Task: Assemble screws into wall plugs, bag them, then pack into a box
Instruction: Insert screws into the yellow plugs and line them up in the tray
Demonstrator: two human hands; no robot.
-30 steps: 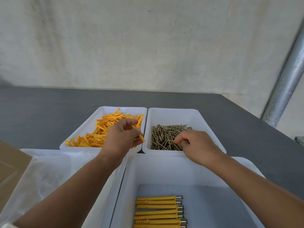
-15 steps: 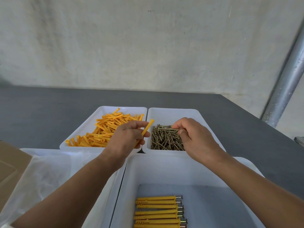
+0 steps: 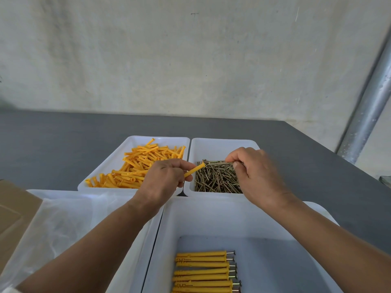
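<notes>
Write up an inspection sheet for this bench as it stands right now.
Surface: dark grey table.
Job's things: loose wall plugs in the back-left tray; screws in the back-right tray; assembled plugs in a row in the near tray; clear plastic bags in the near-left tray; cardboard box at the left edge.
Clutter: nothing seen.
Hands: left hand pinches a held plug; right hand pinches a held screw beside the plug's tip.
Cables: nothing seen.
Surroundings: pale wall; metal pipe at right.
</notes>
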